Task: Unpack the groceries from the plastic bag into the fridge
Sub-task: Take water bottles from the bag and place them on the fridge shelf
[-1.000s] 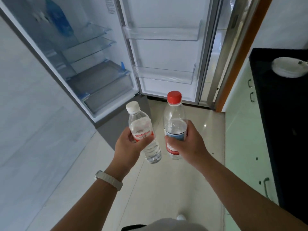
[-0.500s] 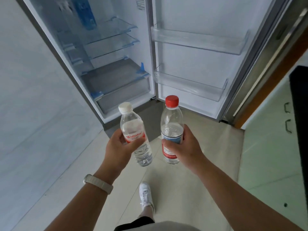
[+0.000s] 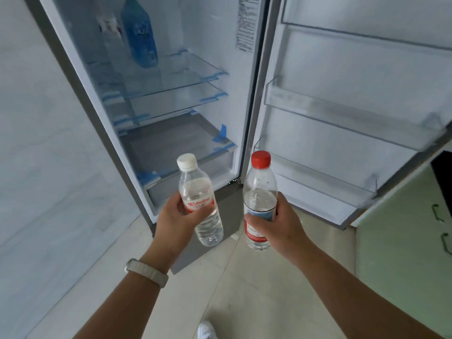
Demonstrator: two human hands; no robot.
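Fridge stands open at twelve o'clock; left hand curls around a tilted white-capped bottle, right hand around a red-capped bottle.

blue bottle top cut off, blurred.

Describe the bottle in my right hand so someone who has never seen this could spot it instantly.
Find the open fridge; in front of it two hands each hold a clear bottle. The right hand grips the red-capped bottle, on the side of the fridge door. Its red cap and blue-and-red label set it apart from the white-capped bottle in the left hand.
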